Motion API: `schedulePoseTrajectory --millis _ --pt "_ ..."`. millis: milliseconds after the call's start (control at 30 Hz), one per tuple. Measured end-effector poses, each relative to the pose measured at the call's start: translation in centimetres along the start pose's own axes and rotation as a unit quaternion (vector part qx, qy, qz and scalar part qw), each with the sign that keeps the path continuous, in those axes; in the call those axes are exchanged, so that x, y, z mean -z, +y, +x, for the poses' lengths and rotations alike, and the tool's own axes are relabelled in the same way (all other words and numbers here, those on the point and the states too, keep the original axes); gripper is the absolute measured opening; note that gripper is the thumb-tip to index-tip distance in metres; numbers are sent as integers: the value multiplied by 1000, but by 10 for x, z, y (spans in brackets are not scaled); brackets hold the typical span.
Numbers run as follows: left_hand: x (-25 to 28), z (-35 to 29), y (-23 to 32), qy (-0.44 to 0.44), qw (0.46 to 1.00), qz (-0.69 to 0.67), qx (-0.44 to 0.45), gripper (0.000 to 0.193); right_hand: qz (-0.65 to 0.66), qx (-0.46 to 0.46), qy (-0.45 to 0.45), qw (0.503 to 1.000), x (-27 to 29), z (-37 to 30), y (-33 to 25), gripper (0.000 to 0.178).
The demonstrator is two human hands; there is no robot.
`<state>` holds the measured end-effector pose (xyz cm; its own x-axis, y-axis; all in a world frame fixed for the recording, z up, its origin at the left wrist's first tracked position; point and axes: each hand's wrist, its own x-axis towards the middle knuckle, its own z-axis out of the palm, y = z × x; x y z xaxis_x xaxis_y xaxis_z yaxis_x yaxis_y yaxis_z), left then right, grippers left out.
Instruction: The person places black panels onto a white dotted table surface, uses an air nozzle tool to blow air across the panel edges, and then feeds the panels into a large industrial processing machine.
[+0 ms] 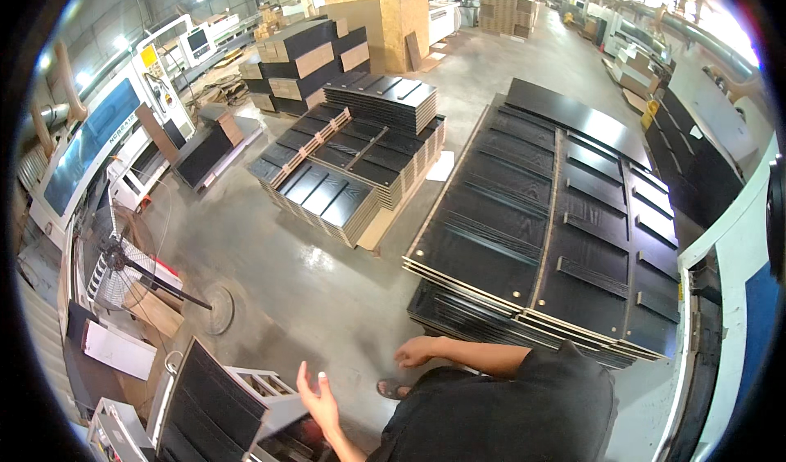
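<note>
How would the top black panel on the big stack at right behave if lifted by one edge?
The large flat black panel looks thin with a board-like pale edge, so probably stiff yet heavy. Its glossy face may slip. Being long, it would likely sag or swing awkwardly from one edge.

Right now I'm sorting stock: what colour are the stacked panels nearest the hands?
Black, with pale edges, in the head view: stacked panels.
</note>
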<state>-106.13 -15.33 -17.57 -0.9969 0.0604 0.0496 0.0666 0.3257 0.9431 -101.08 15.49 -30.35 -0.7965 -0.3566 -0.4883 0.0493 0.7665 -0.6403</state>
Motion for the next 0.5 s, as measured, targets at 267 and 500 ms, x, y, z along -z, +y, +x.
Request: schedulePoseTrajectory --millis 267,500 --pt "80 162 -4 12 999 -25 -24 49 260 -221 235 910 -5 57 104 40" --pt "49 264 -15 -57 993 -104 29 51 204 -455 22 866 -69 51 178 38"
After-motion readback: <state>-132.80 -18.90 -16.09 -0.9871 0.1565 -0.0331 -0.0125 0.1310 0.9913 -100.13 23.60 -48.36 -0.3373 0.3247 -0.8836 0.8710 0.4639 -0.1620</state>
